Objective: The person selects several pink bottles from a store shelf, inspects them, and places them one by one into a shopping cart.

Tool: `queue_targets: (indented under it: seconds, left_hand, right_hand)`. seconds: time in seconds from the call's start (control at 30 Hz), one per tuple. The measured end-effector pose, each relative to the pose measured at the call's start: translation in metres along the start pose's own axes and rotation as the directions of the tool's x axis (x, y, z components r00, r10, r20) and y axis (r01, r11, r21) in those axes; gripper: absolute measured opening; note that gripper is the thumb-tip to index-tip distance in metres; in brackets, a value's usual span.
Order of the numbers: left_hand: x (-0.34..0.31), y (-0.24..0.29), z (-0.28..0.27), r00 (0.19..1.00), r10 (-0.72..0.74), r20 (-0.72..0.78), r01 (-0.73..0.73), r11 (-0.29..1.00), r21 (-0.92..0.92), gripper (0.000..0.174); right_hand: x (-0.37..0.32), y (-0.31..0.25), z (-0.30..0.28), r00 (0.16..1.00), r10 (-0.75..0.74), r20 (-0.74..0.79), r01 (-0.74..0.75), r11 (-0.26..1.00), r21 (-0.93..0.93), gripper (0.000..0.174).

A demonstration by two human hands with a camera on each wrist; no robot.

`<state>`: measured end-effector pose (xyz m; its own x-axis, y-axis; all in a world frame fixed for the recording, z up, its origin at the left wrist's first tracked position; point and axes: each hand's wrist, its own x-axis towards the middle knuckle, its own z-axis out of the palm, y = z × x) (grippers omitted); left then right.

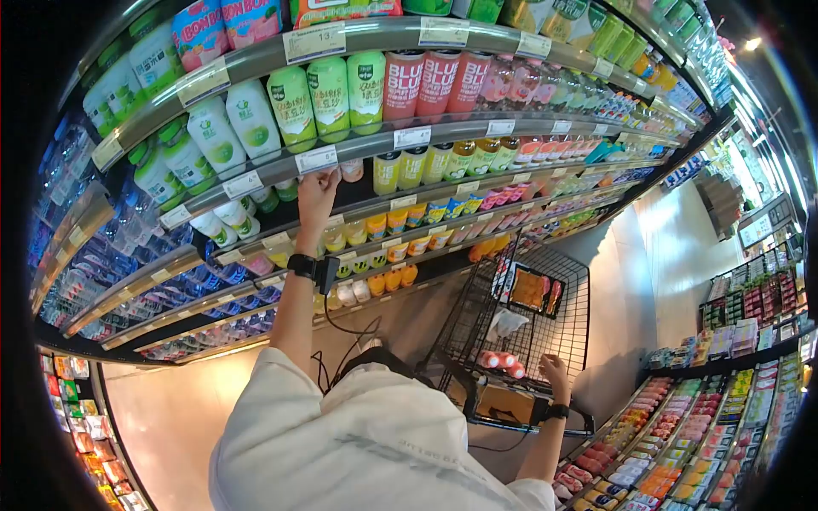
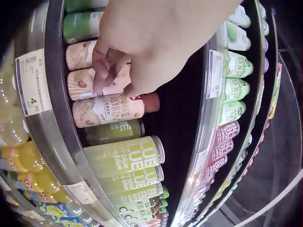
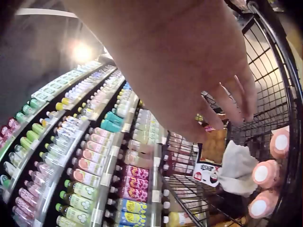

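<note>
In the left wrist view, my left hand (image 2: 147, 42) reaches into the drinks shelf, its curled fingers (image 2: 100, 75) gripping a pale pink bottle (image 2: 79, 85). The hand covers that bottle's upper part. Matching pink bottles lie on either side of it in this view, the nearer one (image 2: 109, 110) with a brownish-pink cap. Yellow-green cans (image 2: 125, 156) stand next to them. My right hand (image 1: 554, 371) hovers by the handle end of a black wire shopping cart (image 1: 588, 298), fingers loosely bent and holding nothing. Several pink bottles (image 3: 266, 174) with white round labels on their ends lie in the cart.
The cart also carries a white plastic bag (image 1: 508, 324) and a packaged tray of brown food (image 1: 530, 288). A shelf edge with price tags (image 1: 317, 159) runs just above the left hand. Green bottles (image 1: 291, 106) line the shelf above. Another stocked display (image 1: 673, 426) stands at lower right.
</note>
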<state>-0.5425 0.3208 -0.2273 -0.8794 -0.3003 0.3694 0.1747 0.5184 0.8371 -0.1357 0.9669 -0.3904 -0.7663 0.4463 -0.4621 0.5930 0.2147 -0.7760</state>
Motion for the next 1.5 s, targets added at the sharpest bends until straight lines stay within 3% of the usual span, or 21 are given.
queue_targets:
  seconds: [0.03, 0.07, 0.17, 0.3, 0.4, 0.5, 0.53, 0.6, 0.77, 0.8, 0.9, 0.93, 1.03, 1.1, 1.13, 1.17, 1.23, 1.3, 1.37, 1.43, 1.5]
  left_hand:
    - [0.007, -0.001, 0.004, 1.0, 0.0, 0.015, -0.001, 0.999, 0.042, 0.03]
    - [0.012, -0.008, 0.012, 0.994, 0.046, -0.096, -0.043, 0.999, 0.026, 0.029]
    - [0.025, -0.01, 0.013, 0.986, 0.143, -0.09, -0.126, 0.976, 0.176, 0.029]
    - [0.02, -0.009, 0.018, 0.955, 0.147, -0.257, -0.125, 0.987, 0.102, 0.029]
    - [0.001, 0.031, -0.004, 0.985, -0.003, -0.172, 0.029, 0.988, 0.149, 0.037]
    - [-0.028, 0.047, -0.002, 0.913, 0.237, -0.331, -0.203, 0.97, 0.133, 0.05]
    - [-0.034, 0.036, 0.003, 0.964, 0.129, -0.234, -0.131, 0.991, 0.005, 0.061]
    - [-0.046, 0.023, 0.008, 0.96, 0.184, -0.213, -0.193, 0.981, -0.025, 0.059]
    - [-0.073, 0.07, -0.014, 0.895, 0.413, -0.169, -0.399, 0.91, 0.109, 0.059]
    - [-0.077, 0.093, -0.02, 0.886, 0.422, -0.191, -0.417, 0.906, 0.066, 0.059]
    - [-0.091, 0.147, -0.034, 0.908, 0.363, -0.209, -0.379, 0.924, -0.04, 0.056]
    - [-0.096, 0.163, -0.037, 0.928, 0.327, -0.177, -0.35, 0.929, -0.12, 0.054]
    - [-0.116, 0.194, -0.031, 0.953, 0.3, 0.036, -0.261, 0.879, -0.399, 0.054]
    - [-0.129, 0.216, -0.021, 0.928, 0.265, 0.264, -0.024, 0.746, -0.666, 0.054]
    - [-0.136, 0.225, -0.016, 0.905, 0.241, 0.352, 0.081, 0.713, -0.697, 0.053]
    - [-0.145, 0.233, -0.009, 0.868, 0.226, 0.443, 0.191, 0.671, -0.716, 0.052]
    - [-0.161, 0.248, 0.002, 0.824, 0.247, 0.51, 0.227, 0.68, -0.697, 0.052]
    - [-0.171, 0.26, 0.013, 0.787, 0.283, 0.548, 0.254, 0.661, -0.706, 0.052]
    - [-0.178, 0.267, 0.02, 0.768, 0.314, 0.558, 0.277, 0.623, -0.732, 0.054]
    - [-0.186, 0.277, 0.022, 0.694, 0.342, 0.634, 0.42, 0.523, -0.742, 0.059]
    - [-0.195, 0.278, 0.026, 0.605, 0.364, 0.708, 0.542, 0.463, -0.701, 0.061]
  right_hand:
    - [-0.007, -0.007, -0.005, 0.999, -0.034, -0.001, 0.034, 0.999, 0.017, 0.039]
    - [-0.013, -0.014, -0.008, 0.999, -0.042, -0.022, 0.043, 0.999, 0.023, 0.038]
    - [-0.04, -0.044, -0.005, 0.995, -0.072, -0.064, 0.075, 0.995, 0.058, 0.036]
    - [-0.065, -0.078, 0.003, 0.991, -0.115, -0.063, 0.121, 0.989, 0.089, 0.035]
    - [-0.076, -0.105, 0.016, 0.99, -0.133, -0.044, 0.136, 0.985, 0.105, 0.036]
    - [-0.077, -0.127, 0.027, 0.981, -0.191, -0.016, 0.192, 0.979, 0.064, 0.036]
    - [-0.072, -0.129, 0.032, 0.976, -0.217, 0.007, 0.216, 0.973, 0.084, 0.035]
    - [-0.069, -0.138, 0.04, 0.96, -0.28, 0.015, 0.279, 0.96, 0.024, 0.035]
    - [-0.095, -0.218, 0.075, 0.923, -0.374, 0.089, 0.381, 0.92, -0.09, 0.032]
    - [-0.095, -0.225, 0.082, 0.912, -0.402, 0.085, 0.409, 0.908, -0.088, 0.032]
    - [-0.115, -0.263, 0.106, 0.836, -0.533, 0.133, 0.539, 0.842, -0.011, 0.033]
    - [-0.122, -0.276, 0.114, 0.809, -0.567, 0.158, 0.572, 0.82, 0.012, 0.043]
    - [-0.153, -0.318, 0.139, 0.729, -0.673, 0.124, 0.674, 0.738, 0.039, 0.066]
    - [-0.168, -0.342, 0.151, 0.684, -0.718, 0.128, 0.693, 0.695, 0.193, 0.076]
    - [-0.174, -0.349, 0.156, 0.663, -0.739, 0.121, 0.696, 0.668, 0.262, 0.081]
    - [-0.176, -0.35, 0.161, 0.636, -0.761, 0.126, 0.673, 0.628, 0.392, 0.079]
    - [-0.169, -0.338, 0.171, 0.671, -0.719, 0.18, 0.558, 0.651, 0.515, 0.076]
    - [-0.179, -0.337, 0.164, 0.632, -0.748, 0.203, 0.609, 0.642, 0.466, 0.072]
    - [-0.2, -0.338, 0.151, 0.712, -0.646, 0.273, 0.423, 0.706, 0.568, 0.065]
    - [-0.202, -0.323, 0.137, 0.704, -0.618, 0.351, 0.264, 0.686, 0.678, 0.069]
    - [-0.205, -0.32, 0.133, 0.684, -0.649, 0.332, 0.194, 0.601, 0.775, 0.072]
